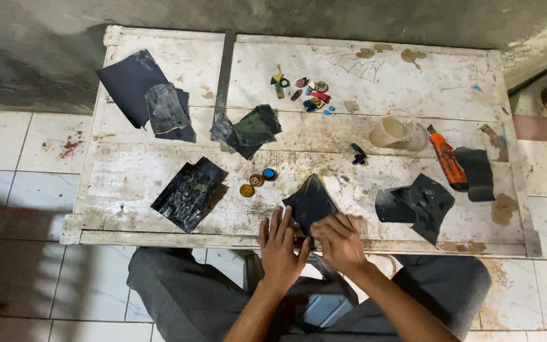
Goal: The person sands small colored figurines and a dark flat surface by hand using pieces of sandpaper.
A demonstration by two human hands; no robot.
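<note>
Head view: our left hand (282, 244) lies flat, fingers spread, pinning a dark abrasive sheet (310, 204) at the table (159, 237) front edge. Right hand (339, 240) blurred, fingers curled on it; pinching what, we cannot tell. Risk: sheet slipping off the edge.

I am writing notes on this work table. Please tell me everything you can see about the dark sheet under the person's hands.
The dark sheet is a thin, flat, roughly square piece, black to dark grey, looking like sandpaper. It lies turned like a diamond, one corner pointing away from the person, at the near edge of the worn white table. The left hand rests flat at its left side, and the right hand, blurred, covers its near right corner. Three small round pieces lie apart, to its left.
</note>
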